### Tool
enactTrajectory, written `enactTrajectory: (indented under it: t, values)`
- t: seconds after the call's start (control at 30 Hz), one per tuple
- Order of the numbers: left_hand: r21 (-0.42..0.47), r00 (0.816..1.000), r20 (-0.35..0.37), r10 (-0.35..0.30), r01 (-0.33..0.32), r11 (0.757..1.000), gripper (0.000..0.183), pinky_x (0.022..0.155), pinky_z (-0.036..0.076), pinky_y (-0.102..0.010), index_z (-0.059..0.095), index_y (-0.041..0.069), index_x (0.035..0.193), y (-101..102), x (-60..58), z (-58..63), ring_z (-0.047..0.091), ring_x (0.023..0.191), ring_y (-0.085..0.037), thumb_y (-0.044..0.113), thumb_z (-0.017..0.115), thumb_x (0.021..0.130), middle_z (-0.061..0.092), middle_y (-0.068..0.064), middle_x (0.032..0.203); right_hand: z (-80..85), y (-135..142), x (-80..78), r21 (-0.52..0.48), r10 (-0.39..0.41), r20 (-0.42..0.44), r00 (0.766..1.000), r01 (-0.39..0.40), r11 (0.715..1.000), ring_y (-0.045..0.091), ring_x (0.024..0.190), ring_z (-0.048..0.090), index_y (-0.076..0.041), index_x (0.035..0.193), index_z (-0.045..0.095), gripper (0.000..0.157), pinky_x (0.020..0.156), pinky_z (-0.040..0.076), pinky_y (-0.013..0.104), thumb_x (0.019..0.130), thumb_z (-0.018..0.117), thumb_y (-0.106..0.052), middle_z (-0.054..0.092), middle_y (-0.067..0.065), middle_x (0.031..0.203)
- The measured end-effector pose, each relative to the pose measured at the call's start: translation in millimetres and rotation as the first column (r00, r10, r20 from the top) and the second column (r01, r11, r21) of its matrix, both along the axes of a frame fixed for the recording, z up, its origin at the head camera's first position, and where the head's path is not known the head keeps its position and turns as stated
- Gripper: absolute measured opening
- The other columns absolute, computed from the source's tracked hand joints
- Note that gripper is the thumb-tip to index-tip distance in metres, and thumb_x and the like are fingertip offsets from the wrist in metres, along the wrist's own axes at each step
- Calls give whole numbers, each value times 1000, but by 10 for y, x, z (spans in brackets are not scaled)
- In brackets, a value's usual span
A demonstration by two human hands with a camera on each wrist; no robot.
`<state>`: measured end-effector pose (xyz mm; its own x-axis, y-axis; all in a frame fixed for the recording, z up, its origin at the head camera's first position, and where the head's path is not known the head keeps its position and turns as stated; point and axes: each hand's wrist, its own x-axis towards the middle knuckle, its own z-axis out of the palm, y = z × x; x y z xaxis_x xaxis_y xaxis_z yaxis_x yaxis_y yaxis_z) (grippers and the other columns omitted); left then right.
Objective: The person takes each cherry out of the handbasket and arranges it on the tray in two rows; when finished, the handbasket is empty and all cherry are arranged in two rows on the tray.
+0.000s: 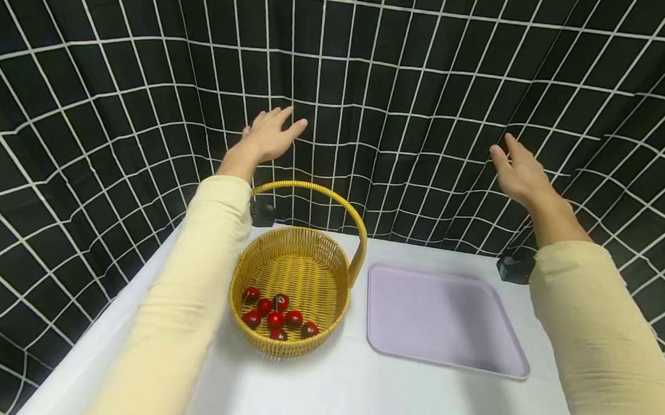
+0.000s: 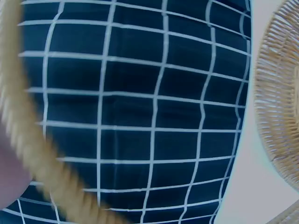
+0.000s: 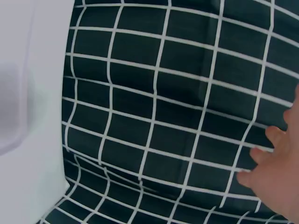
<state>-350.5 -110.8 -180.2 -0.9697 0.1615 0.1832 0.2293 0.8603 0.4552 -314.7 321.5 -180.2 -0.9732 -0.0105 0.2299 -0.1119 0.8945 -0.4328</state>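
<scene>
My left hand (image 1: pixel 268 135) is raised above the back of the yellow wicker basket (image 1: pixel 337 322), fingers spread and holding nothing. The basket's tall arched handle (image 1: pixel 333 196) rises beside my left wrist; in the left wrist view the handle (image 2: pixel 42 154) crosses close to the camera. Several dark red cherries (image 1: pixel 276 319) lie in the front part of the basket. My right hand (image 1: pixel 520 171) hangs in the air beyond the lilac tray (image 1: pixel 440 315), its fingers extended and holding nothing. In the right wrist view, that hand (image 3: pixel 280 172) shows at the right edge.
The basket and tray stand side by side on a white tabletop (image 1: pixel 326 397). A black curtain with a white grid (image 1: pixel 430 99) hangs behind the table and along both sides. Dark wrist-camera housings (image 1: pixel 514 269) sit below each forearm.
</scene>
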Motion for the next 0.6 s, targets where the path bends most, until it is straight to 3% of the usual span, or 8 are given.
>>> enactTrajectory:
  t: [0.1,0.17,0.27,0.33,0.4,0.47,0.6]
  values:
    - [101,998,39,-56,52,994,70,113,3,-53,9,17,154,-196,-13,-6,1,144,-30,58,18,98,7,-10,159,-31,145,61,-147,17,-16,1000,-19,989,45,139,-5,-13,152,-8,69,109,-1,60,99,9,-53,-7,22,155]
    - [166,992,76,-103,90,982,71,114,3,-49,7,17,154,-342,-11,-43,1,144,-28,59,15,98,5,-9,159,-75,218,99,-258,22,-25,999,-28,966,46,139,2,-18,153,-6,68,109,7,60,98,10,-55,-3,21,156]
    - [271,976,127,-177,137,953,74,114,3,-49,8,17,154,-558,15,-157,0,144,-27,63,10,96,5,-9,159,-181,319,166,-397,43,-40,998,-56,916,43,137,22,-23,154,-1,68,105,35,46,97,11,-57,5,20,157]
    - [342,965,137,-223,165,925,76,113,4,-51,9,16,154,-695,35,-274,1,144,-29,64,8,95,7,-11,159,-270,381,218,-472,82,-40,996,-91,877,31,126,44,-23,154,0,69,91,49,31,96,12,-57,10,21,156]
    - [413,956,146,-255,175,894,78,112,6,-55,11,16,154,-818,57,-412,2,143,-31,65,7,94,10,-14,158,-360,447,274,-546,141,-31,990,-135,827,16,113,55,-21,154,1,71,79,52,21,95,14,-58,11,21,156]
    - [467,949,144,-281,185,865,78,111,8,-58,11,15,154,-918,78,-565,3,143,-33,66,7,94,12,-17,157,-448,500,325,-635,214,-16,977,-175,753,3,99,59,-19,154,1,73,75,53,20,95,16,-59,10,22,156]
    - [573,934,143,-327,191,797,79,110,9,-61,11,17,154,-1035,130,-909,4,143,-34,67,7,93,13,-20,156,-598,552,406,-804,349,7,937,-203,560,4,97,63,-19,154,-2,76,78,54,26,95,22,-59,11,17,157]
